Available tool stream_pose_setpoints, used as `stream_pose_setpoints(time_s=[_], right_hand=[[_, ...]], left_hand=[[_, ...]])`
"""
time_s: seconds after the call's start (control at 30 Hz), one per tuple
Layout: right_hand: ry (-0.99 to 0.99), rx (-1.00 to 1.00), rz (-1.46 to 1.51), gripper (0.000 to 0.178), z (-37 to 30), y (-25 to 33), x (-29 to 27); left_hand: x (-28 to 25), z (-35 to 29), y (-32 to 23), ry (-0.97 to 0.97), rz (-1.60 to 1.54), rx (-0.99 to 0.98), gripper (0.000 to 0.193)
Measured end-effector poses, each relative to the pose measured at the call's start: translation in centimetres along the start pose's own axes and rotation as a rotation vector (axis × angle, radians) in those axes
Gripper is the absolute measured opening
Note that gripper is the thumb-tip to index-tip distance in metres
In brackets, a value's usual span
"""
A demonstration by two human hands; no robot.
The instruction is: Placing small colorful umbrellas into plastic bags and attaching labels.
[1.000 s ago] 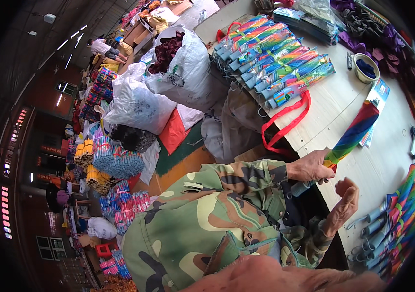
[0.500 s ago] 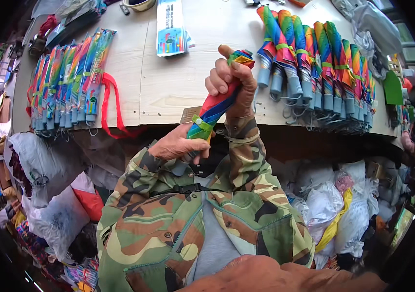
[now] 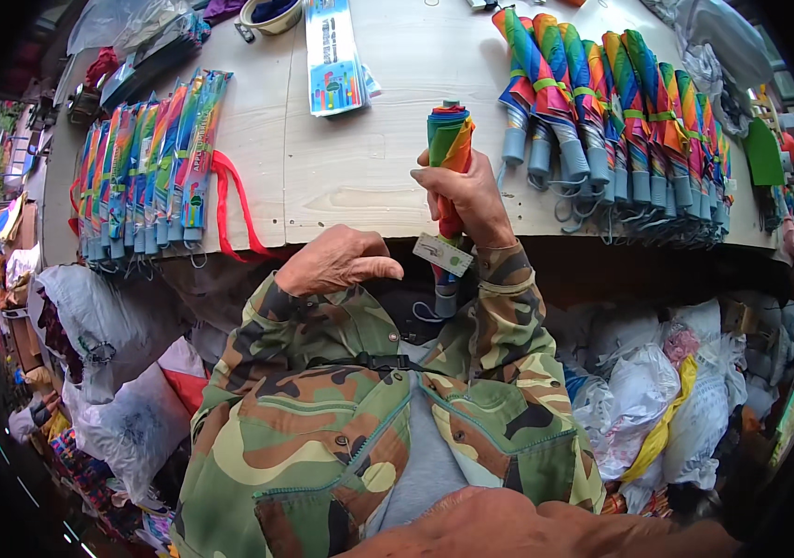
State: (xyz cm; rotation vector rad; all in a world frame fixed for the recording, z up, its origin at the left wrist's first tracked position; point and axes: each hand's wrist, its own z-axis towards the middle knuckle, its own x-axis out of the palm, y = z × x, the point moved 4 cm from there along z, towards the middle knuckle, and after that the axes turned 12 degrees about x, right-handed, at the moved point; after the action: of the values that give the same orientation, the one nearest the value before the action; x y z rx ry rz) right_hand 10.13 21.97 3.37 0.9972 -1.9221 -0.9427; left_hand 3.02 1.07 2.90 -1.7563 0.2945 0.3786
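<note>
My right hand (image 3: pixel 473 195) is wrapped round a folded rainbow umbrella (image 3: pixel 450 139), held nearly upright at the table's front edge. The umbrella's grey-blue handle, with a cord loop, points down towards me. A small white tag (image 3: pixel 442 254) hangs over the umbrella's lower part, near its green strap. My left hand (image 3: pixel 341 260) is off the umbrella, a short way to its left. Its thumb stretches out apart from the fingers, which are partly bent and partly hidden, and nothing shows in it.
Rolled rainbow umbrellas (image 3: pixel 634 121) lie in a row on the table (image 3: pixel 350 177) at right. Umbrellas in clear sleeves (image 3: pixel 141 167) lie at left beside a red ribbon (image 3: pixel 232 200). Printed sleeves (image 3: pixel 333 65) and a bowl (image 3: pixel 271 11) are farther back. Stuffed bags (image 3: pixel 127 418) stand below.
My left hand has let go of the umbrella's lower end and moved left. My right hand has shifted its grip, and the umbrella has swung from slanting to nearly upright.
</note>
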Motion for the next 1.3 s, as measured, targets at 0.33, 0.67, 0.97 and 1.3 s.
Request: stream_pose_setpoints(time_s=[0.33, 0.67, 0.97, 1.3], right_hand=[[0.213, 0.310, -0.402, 0.040, -2.2, -3.7, 5.2], [0.008, 0.078, -0.447, 0.042, -1.6, -6.2, 1.3], [0.016, 0.155, -0.360, 0.044, -1.4, -6.7, 0.7], [0.008, 0.138, -0.313, 0.046, -1.2, -7.2, 0.4]], left_hand=[[-3.0, 2.5, 0.2, -0.666, -0.300, 0.078, 0.053], [-11.5, 5.6, 6.3, -0.956, 0.893, 0.163, 0.050], [-12.1, 6.8, 9.9, -0.724, 1.303, 0.313, 0.024], [-14.5, 5.3, 8.8, -0.702, 0.857, 0.253, 0.008]])
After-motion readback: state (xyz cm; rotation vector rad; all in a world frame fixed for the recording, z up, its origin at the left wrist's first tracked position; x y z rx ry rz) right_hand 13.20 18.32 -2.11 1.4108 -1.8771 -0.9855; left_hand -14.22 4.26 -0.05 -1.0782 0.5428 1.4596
